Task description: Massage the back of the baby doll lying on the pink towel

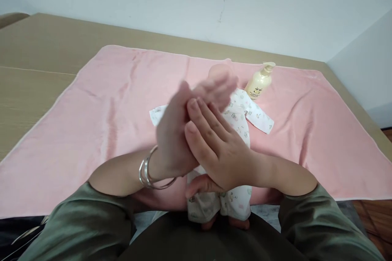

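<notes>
My left hand [177,134] is raised with its fingers stretched out and slightly blurred; silver bangles [148,171] hang on its wrist. My right hand [223,151] lies against the palm of my left hand, its fingers extended and its thumb apart below. Neither hand shows an object in it. Beneath them a baby doll in a white patterned outfit [240,124] lies on a pink cloth [128,110], its head partly hidden behind my left fingers and its feet toward my body. A cream pump bottle [259,81] rests beside the doll's head, on the right.
The pink cloth covers much of a wooden table [61,36] and hangs over its near edge. A pale wall [153,0] runs along the table's back. Part of a chair [14,18] shows at the far left.
</notes>
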